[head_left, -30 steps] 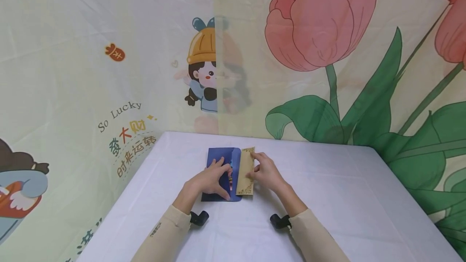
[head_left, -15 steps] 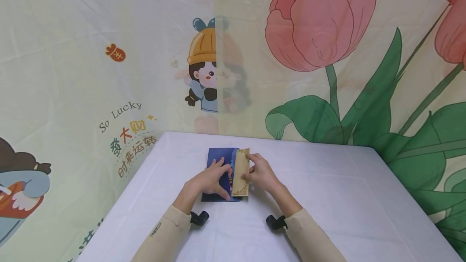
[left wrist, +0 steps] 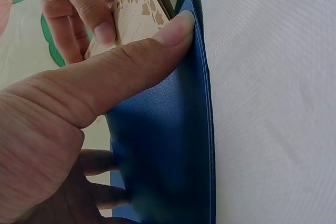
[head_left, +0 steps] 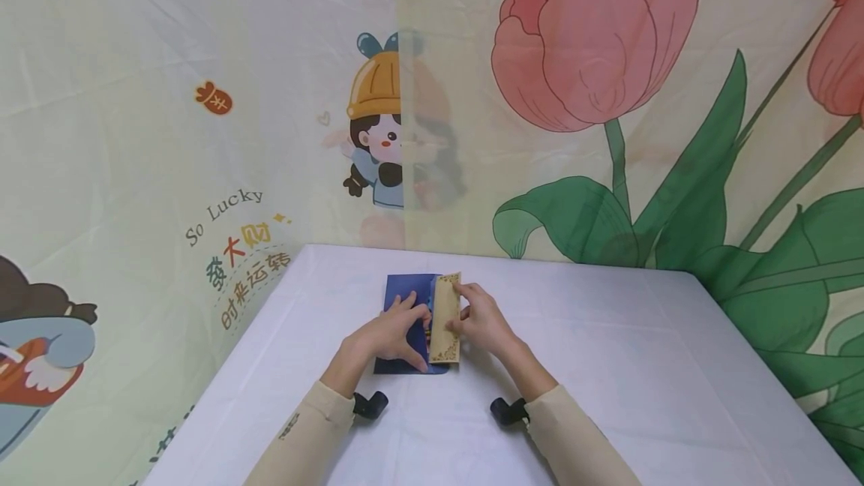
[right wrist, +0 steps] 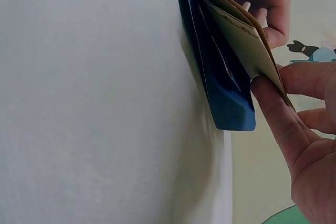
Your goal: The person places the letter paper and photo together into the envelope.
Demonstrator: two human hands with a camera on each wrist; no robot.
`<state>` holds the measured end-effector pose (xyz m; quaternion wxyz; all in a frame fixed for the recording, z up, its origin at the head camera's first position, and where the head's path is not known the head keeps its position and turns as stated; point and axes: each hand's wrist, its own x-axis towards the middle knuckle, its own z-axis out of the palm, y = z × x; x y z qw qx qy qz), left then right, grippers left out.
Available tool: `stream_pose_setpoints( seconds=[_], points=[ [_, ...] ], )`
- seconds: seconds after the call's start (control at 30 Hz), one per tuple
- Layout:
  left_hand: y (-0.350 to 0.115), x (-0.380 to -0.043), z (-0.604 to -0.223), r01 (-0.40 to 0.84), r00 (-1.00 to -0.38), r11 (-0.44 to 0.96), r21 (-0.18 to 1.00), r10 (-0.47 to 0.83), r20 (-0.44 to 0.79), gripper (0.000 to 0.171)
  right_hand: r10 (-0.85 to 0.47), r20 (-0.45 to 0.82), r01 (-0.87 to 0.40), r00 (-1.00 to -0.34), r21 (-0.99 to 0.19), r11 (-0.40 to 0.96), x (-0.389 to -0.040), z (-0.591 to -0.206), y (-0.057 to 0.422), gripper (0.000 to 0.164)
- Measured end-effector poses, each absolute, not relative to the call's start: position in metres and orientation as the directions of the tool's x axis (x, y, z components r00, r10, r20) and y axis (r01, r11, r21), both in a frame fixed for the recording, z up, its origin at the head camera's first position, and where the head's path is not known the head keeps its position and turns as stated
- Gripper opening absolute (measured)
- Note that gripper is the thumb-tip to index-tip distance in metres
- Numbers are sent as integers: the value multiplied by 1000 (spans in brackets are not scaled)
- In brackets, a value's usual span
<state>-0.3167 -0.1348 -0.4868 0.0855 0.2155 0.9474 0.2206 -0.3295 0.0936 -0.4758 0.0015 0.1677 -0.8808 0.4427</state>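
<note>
We see both of the person's hands at work near the far middle of the white cloth-covered table (head_left: 607, 366). A dark blue rectangular paper envelope (head_left: 400, 292) lies flat there, its open side facing right. The left hand (head_left: 391, 336) rests on top of the envelope with its fingers fairly straight and spread, pressing the blue paper down; in the left wrist view the thumb (left wrist: 131, 66) lies stretched along the envelope's upper flap (left wrist: 173, 145), its tip at the flap's edge, just touching the tan card. This hand clasps nothing; it only presses.

The right hand (head_left: 479, 321) pinches a tan, lace-cut paper card (head_left: 445, 317) by its right long edge, thumb on one face and curled fingers (right wrist: 278, 114) on the other. The card stands slightly tilted at the envelope's right side, its left edge tucked into the mouth of the envelope; the right wrist view shows the card (right wrist: 241, 40) slanting between the blue layers (right wrist: 220, 82).

Beige sleeves (head_left: 304, 433) cover both forearms, each with a small black wrist camera mount (head_left: 370, 403). Behind the table hangs a printed backdrop with a pink tulip (head_left: 594, 36) and a cartoon child in a yellow hat (head_left: 378, 126).
</note>
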Motion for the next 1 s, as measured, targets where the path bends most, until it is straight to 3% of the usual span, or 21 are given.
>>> stream_pose_setpoints(
  seconds=[1.0],
  points=[
    [-132,-313,-481,356,-895,812,463,438,-80,64,-349,117,-307,-930,-769,561,-337,-483,88,81]
  ],
)
